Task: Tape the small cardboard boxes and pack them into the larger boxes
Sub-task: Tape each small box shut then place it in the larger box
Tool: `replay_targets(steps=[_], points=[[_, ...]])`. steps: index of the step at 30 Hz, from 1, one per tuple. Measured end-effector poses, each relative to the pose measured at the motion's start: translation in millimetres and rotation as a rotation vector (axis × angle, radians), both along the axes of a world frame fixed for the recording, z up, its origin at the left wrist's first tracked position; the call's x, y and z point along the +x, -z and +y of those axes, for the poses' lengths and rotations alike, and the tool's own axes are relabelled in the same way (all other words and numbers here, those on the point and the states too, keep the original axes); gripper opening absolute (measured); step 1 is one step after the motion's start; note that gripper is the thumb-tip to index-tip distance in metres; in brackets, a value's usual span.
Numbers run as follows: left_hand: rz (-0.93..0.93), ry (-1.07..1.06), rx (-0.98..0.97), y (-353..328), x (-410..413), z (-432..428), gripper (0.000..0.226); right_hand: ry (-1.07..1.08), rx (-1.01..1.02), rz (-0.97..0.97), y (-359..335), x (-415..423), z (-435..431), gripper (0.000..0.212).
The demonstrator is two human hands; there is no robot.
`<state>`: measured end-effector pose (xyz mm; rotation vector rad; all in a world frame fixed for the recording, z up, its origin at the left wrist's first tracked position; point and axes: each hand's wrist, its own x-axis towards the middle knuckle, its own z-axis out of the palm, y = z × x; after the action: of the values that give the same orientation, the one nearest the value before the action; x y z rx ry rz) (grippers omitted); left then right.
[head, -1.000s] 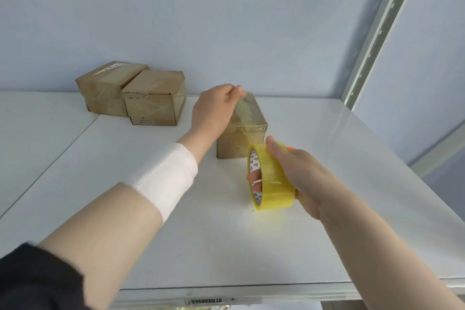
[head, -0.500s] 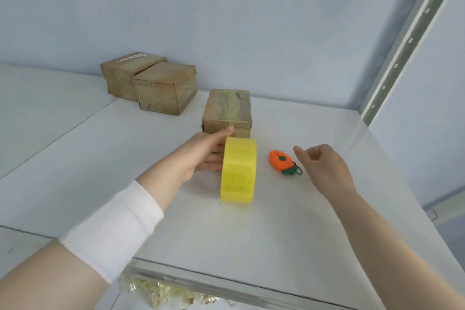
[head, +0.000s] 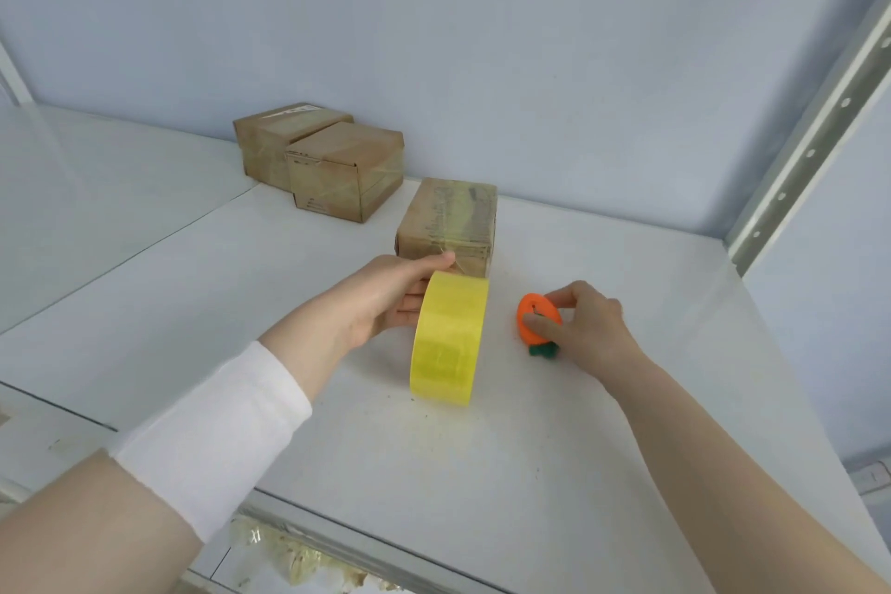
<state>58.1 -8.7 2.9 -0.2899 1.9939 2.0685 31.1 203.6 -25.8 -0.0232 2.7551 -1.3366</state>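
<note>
Tape roll (head: 448, 335) stands on edge on the white shelf (head: 530, 449), left hand (head: 385, 299) gripping it; beside it, right hand (head: 588, 328) pinches an orange cutter (head: 533, 316). Just behind sits a taped small box (head: 448, 222), two more boxes (head: 347, 169) farther back.

Pale blue wall (head: 434, 39) straight beyond the fingers (head: 573, 299). White worktop (head: 530, 449) under them, with a panel seam (head: 144, 251) running off to their left. Grey perforated steel upright (head: 810, 154) far to their right, at the worktop's back corner. Metal front lip (head: 361, 543) on the near side of them. Light is soft and even, shadows faint.
</note>
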Motion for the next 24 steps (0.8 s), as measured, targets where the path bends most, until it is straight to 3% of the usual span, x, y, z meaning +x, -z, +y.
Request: replay_targets(steps=[2, 7, 11, 16, 24], points=[[0.002, 0.008, 0.012, 0, 1, -1, 0.027, -0.051, -0.242, 0.002, -6, 5, -2, 0.022], [0.013, 0.012, 0.024, -1, 3, -3, 0.021, -0.192, -0.42, 0.189, -37, 10, -14, 0.023], [0.038, 0.012, 0.009, -1, 2, -4, 0.016, -0.266, -0.136, 0.436, -58, 7, -29, 0.016], [0.028, 0.023, 0.052, 0, 2, -5, 0.015, -0.387, 0.216, 0.604, -61, 5, -41, 0.018], [-0.02, -0.029, 0.103, 3, 0, -1, 0.02, -0.448, 0.378, 0.639, -72, -1, -54, 0.021]])
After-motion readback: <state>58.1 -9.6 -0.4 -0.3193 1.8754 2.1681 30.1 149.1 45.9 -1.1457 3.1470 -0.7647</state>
